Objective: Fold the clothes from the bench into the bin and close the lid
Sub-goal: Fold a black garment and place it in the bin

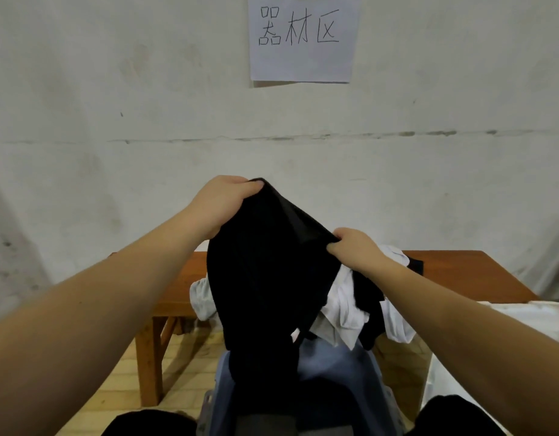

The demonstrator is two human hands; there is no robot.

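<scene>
Both hands are up holding one black garment (265, 272) by its top edge: the left hand (221, 202) pinches the higher corner, the right hand (356, 250) grips the lower one, fingers curled into the cloth. It hangs down in front of the person, its bottom end dropping into the blue bin (350, 382) right below. Behind it there's a wooden bench (460, 278) against the wall with a messy pile of white and black clothes (347, 306) on it, some spilling over the front edge. A paper sign (303, 37) with handwritten characters is stuck on the whitish wall (114, 89).
</scene>
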